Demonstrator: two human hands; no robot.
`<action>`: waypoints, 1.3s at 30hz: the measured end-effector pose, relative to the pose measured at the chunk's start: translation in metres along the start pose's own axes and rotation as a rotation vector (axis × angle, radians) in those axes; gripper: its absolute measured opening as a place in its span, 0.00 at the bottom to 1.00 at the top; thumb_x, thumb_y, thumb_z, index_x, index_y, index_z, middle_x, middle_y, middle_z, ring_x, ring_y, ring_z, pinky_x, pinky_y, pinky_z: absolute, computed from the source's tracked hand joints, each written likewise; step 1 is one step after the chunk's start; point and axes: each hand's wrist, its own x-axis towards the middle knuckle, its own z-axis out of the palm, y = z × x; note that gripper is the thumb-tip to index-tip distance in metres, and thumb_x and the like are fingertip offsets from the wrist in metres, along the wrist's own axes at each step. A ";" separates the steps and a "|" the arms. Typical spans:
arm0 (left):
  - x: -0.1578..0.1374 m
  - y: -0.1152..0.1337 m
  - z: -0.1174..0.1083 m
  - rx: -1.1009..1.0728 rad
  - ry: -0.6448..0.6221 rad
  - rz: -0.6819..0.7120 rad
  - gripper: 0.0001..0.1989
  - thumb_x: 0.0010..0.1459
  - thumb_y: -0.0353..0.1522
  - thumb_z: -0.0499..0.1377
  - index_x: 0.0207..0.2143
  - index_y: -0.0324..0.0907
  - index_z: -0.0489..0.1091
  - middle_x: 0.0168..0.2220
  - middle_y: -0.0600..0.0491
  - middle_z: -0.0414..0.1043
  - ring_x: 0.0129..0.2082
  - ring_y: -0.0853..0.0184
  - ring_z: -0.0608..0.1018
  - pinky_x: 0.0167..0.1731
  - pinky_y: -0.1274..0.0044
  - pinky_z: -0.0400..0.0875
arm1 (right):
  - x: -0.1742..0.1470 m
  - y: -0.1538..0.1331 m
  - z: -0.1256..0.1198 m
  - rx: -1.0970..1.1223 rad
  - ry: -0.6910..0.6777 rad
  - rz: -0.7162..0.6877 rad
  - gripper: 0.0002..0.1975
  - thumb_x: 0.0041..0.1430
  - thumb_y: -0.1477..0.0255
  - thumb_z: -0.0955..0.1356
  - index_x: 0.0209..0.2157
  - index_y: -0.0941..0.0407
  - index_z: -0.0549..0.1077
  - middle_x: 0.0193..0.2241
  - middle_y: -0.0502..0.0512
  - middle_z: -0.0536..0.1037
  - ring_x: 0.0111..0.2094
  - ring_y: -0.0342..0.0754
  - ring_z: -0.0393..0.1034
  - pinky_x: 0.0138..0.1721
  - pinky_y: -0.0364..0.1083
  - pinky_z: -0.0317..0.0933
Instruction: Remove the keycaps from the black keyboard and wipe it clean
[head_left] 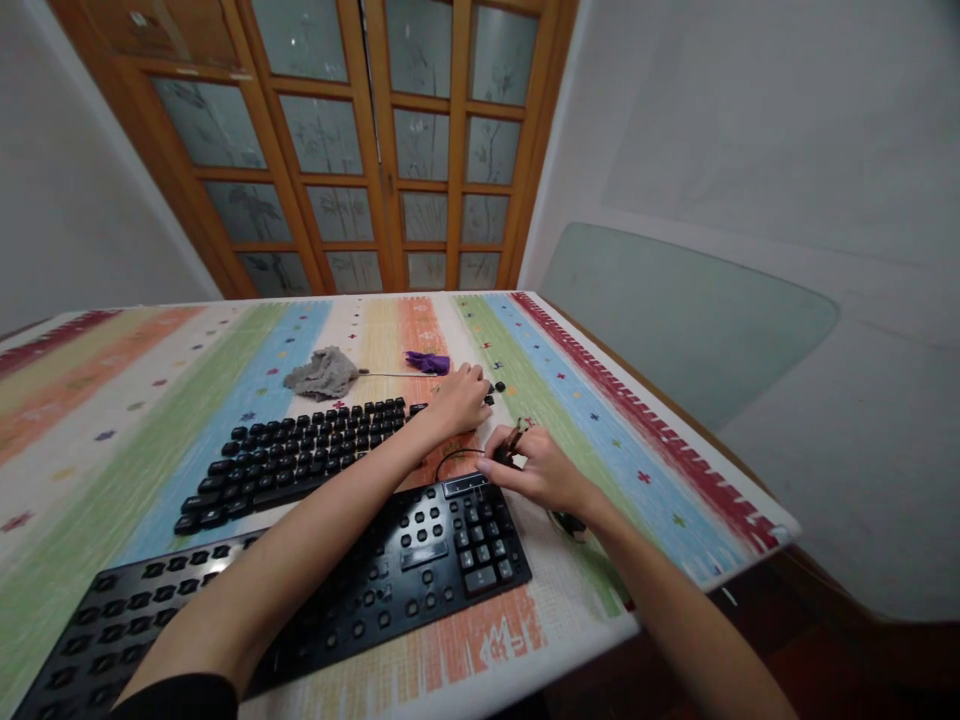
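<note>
A black keyboard (390, 585) lies along the table's near edge. Most of its keys are bare sockets, while the number pad at its right end carries caps. Behind it, loose black keycaps (304, 448) are laid out in rows. My left hand (463, 398) reaches over the keyboard with curled fingers, at a few small black keycaps (500, 386); its fingertips are partly hidden. Beside the number pad, my right hand (544, 468) is closed around a dark, brownish thing (514, 438) too small to name. A thin black cable (454, 453) runs from the keyboard towards it.
A crumpled grey cloth (324, 374) lies behind the keycaps. A thin rod (394, 374) extends from it towards a purple bundle (428, 362). Under my right wrist is a dark object (570, 525), partly covered. A striped cloth (585, 400) covers the table, with a wall to the right.
</note>
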 end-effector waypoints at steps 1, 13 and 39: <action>0.003 0.000 0.002 0.008 -0.009 -0.005 0.10 0.59 0.30 0.57 0.40 0.35 0.76 0.44 0.40 0.71 0.48 0.53 0.70 0.47 0.65 0.68 | 0.000 -0.001 0.000 0.006 -0.010 -0.002 0.13 0.64 0.64 0.67 0.28 0.57 0.72 0.20 0.48 0.71 0.21 0.42 0.64 0.27 0.43 0.58; 0.014 -0.002 0.014 0.060 -0.056 -0.029 0.13 0.59 0.28 0.54 0.39 0.33 0.78 0.44 0.38 0.71 0.49 0.51 0.70 0.48 0.63 0.69 | -0.002 -0.009 0.001 0.040 -0.042 -0.069 0.12 0.64 0.64 0.67 0.30 0.58 0.73 0.19 0.47 0.70 0.20 0.40 0.63 0.25 0.42 0.56; 0.015 -0.012 0.020 0.041 -0.033 -0.053 0.12 0.58 0.29 0.55 0.39 0.36 0.78 0.43 0.41 0.72 0.49 0.53 0.70 0.49 0.66 0.69 | -0.001 -0.009 0.001 0.016 -0.066 -0.086 0.11 0.64 0.65 0.66 0.32 0.57 0.73 0.23 0.49 0.74 0.23 0.41 0.66 0.28 0.42 0.59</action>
